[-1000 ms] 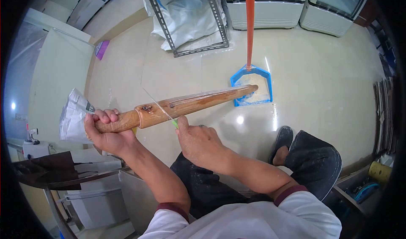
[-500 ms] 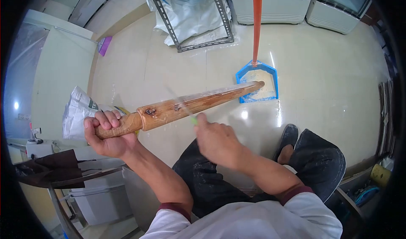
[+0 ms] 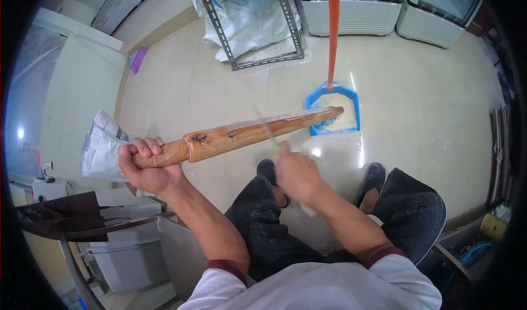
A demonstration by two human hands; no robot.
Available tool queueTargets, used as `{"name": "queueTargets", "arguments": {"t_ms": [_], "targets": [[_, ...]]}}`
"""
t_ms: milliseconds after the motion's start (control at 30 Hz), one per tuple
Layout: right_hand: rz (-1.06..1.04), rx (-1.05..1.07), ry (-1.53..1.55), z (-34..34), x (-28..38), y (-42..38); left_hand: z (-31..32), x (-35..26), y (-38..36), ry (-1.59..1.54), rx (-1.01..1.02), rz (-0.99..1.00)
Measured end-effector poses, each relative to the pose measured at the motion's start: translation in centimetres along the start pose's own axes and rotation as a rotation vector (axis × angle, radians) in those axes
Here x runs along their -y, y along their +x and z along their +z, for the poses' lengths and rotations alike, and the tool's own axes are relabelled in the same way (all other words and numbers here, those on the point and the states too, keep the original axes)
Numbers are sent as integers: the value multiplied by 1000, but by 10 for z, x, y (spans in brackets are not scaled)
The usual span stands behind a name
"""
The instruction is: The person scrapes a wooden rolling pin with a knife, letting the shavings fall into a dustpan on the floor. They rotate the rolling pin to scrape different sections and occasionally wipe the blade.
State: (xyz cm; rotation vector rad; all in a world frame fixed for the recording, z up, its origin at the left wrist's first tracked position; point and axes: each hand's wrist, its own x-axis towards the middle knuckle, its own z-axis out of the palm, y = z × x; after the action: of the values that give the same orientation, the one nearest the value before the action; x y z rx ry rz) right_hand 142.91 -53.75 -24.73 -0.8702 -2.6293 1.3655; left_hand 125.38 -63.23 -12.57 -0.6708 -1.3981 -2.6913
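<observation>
My left hand (image 3: 153, 164) is wrapped round the near handle of a large wooden rolling pin (image 3: 236, 140), which slants away to the right. A pale, whitish film runs along the pin's upper side, and dark knots show near the handle. Closed in my right hand (image 3: 299, 175) is a knife (image 3: 276, 148) with a green handle, its thin blade blurred by motion and crossing the pin at mid-length. The pin's far end overlaps a blue dustpan (image 3: 357, 110) on the floor, which holds pale powder and scrapings.
The dustpan's orange pole (image 3: 333, 35) stands upright. Behind it are a metal rack (image 3: 269, 63) with white sacks and two white display fridges (image 3: 351, 19). A white bag (image 3: 101, 151) stands left of my left hand. A purple broom (image 3: 137, 60) leans at the wall.
My right hand and the knife have moved right along the rolling pin, toward its far end. My left hand and the pin's handle have shifted slightly right and up.
</observation>
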Motion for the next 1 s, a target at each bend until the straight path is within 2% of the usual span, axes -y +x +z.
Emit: {"name": "queueTargets", "arguments": {"t_ms": [67,167,200,300,433,467,633,667,767,833,933,1000], "targets": [[-122,45,49,-12,30,-10,6,0,-2,3,0,2],[-124,84,85,-17,36,-11,8,0,-2,2,-19,10],[-54,131,17,-19,23,-7,7,0,-1,5,-26,6],[70,22,8,-20,-9,9,3,-2,0,-10,18,-12],[-131,32,75,-20,16,2,7,-4,-3,24,46,-18],[-134,22,70,-13,6,6,5,-3,-2,23,50,-15],[221,-65,-54,16,-118,37,-9,0,5,21,109,-14],[223,-70,-64,17,-134,42,-9,-1,5,22,116,-16],[188,-66,-102,11,-139,49,-5,0,4,23,120,0],[123,-6,-125,3,-91,38,-4,1,1,36,105,1],[128,14,-44,2,-89,36,-5,3,5,59,84,7],[235,-82,-115,36,-169,53,-15,6,11,42,87,-10]]}}
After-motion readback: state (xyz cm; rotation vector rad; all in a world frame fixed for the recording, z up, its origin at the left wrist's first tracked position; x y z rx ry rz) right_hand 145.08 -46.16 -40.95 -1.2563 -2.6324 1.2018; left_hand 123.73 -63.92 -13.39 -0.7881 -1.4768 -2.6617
